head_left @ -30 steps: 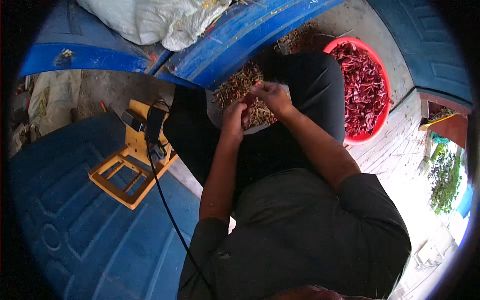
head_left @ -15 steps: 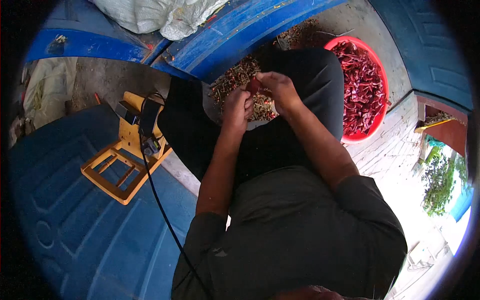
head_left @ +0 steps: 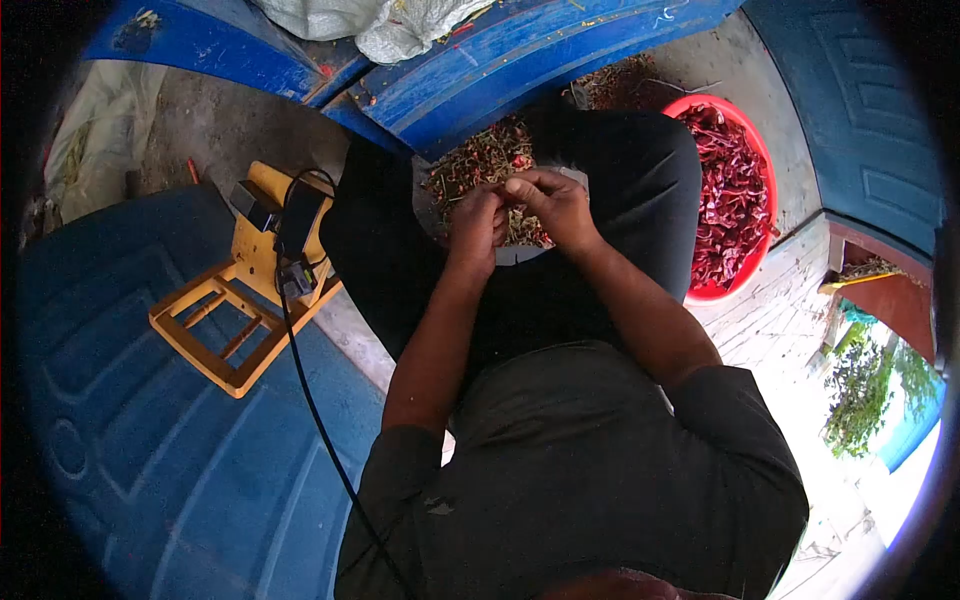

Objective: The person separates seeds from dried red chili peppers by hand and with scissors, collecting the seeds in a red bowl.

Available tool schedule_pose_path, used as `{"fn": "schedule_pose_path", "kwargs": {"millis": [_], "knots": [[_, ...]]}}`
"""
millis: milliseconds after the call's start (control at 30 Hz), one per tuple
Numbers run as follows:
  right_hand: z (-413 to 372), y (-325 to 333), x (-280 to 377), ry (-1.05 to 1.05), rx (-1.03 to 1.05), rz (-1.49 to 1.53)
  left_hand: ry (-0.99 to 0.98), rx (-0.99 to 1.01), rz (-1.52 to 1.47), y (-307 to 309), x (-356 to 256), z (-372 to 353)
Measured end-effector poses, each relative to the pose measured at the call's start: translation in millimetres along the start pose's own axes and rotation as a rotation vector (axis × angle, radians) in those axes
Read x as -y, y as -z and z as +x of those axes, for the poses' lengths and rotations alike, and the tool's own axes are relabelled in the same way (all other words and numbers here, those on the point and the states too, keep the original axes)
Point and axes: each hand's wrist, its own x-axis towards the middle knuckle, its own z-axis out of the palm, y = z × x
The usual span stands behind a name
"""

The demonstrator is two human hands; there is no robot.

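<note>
My left hand point(head_left: 475, 222) is closed, its fingertips pinched against those of the right. My right hand point(head_left: 555, 208) is closed too, with the thumb pressed over the index finger. What the two hands hold between them is hidden by the fingers. Just below them, between my knees, a pale container point(head_left: 524, 256) holds dry stem bits, seeds and red chili scraps point(head_left: 478, 160). To the right of my knee stands a red basin point(head_left: 771, 180) filled with dried red chilies point(head_left: 722, 205).
On the left is a small yellow wooden chair point(head_left: 240, 378) with a black device and a cable point(head_left: 318, 440) running toward me. A blue metal frame point(head_left: 540, 65) with a white sack point(head_left: 420, 30) crosses the front. Blue panelled doors point(head_left: 150, 400) stand at both sides.
A dark red chili seen between my hands half a second ago no longer shows. My hands have drawn closer together, and the whole view has shifted slightly.
</note>
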Motion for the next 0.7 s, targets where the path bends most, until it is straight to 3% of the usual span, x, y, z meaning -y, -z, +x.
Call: {"fn": "schedule_pose_path", "kwargs": {"millis": [33, 367, 433, 467, 500, 567, 633, 700], "knots": [[-1, -2, 0, 0.292, -0.043, -0.242, 0.018, -0.014, 0.026, -2, -3, -2], [10, 4, -3, 0.286, -0.066, -0.407, 0.064, -0.05, 0.064, -1, -1, 2], [17, 8, -1, 0.07, -0.158, -0.239, 0.051, 0.005, 0.029, -4, -10, 0], [17, 11, 0, -0.033, -0.13, 0.007, 0.04, 0.059, -0.005, -6, -14, -1], [17, 13, 12, -0.035, -0.132, 0.004, 0.043, 0.061, -0.007, -7, -16, -1], [21, 18, 30, -0.303, -0.158, 0.357, -0.039, 0.104, -0.043, -11, -19, 3], [22, 20, 30, -0.355, -0.157, 0.413, -0.033, 0.114, -0.066, -8, -16, 6], [25, 23, 10, -0.476, -0.091, 0.663, -0.029, 0.122, -0.087, -5, -15, 6]]}}
